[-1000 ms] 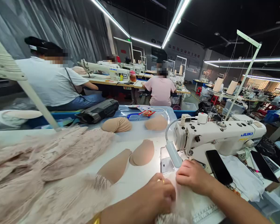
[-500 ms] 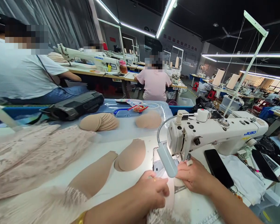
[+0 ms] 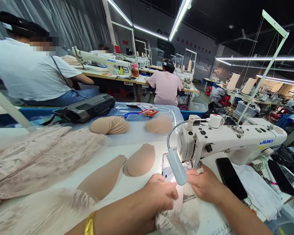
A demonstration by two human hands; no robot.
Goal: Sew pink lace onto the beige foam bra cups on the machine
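Note:
A white sewing machine (image 3: 218, 140) stands on the right, with a grey lamp (image 3: 176, 168) hanging before its needle area. Under the lamp lies a beige fabric piece (image 3: 178, 204) with a lace edge (image 3: 168, 220). My left hand (image 3: 160, 194) is on its left side, fingers curled in and closed on the fabric. Close to the needle, my right hand (image 3: 205, 184) has its fingers pressed together on the same piece. The lamp and machine head hide the needle and the tips of my right fingers.
Beige cup pieces (image 3: 140, 161) and a larger lace-edged panel (image 3: 100, 178) lie left of my hands. Pale lace (image 3: 39, 160) covers the left side. A stack of cup pads (image 3: 109, 125) sits farther back. A black phone (image 3: 231, 178) rests beside my right forearm. Co-workers sit ahead.
The whole view has swung slightly left, so things appear a little farther right. Both hands stay by the needle with the fabric, nearly unmoved.

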